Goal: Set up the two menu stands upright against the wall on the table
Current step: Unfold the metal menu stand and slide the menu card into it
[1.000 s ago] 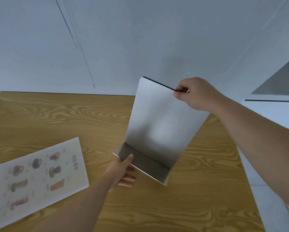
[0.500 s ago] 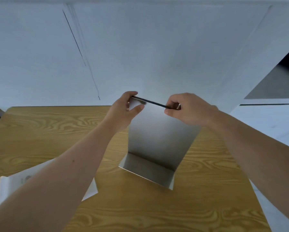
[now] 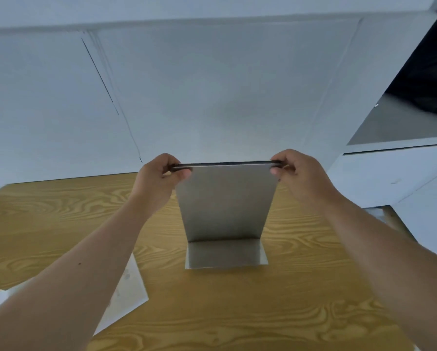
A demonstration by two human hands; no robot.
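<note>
Now the first menu stand [image 3: 225, 203] stands upright at mid-surface, its foot flat on the wooden surface [image 3: 301, 312], well short of the wall [image 3: 212, 84]. The left hand [image 3: 156, 178] and right hand [image 3: 298, 173] each close a pinching grip on a top corner. Next, I judge, it needs sliding far toward the wall; the second stand [image 3: 126, 295] lies flat at near left.

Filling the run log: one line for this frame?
left hand: grips stand top-left corner | right hand: grips top-right corner | menu stand: upright on table | menu sheet: flat, left
</note>
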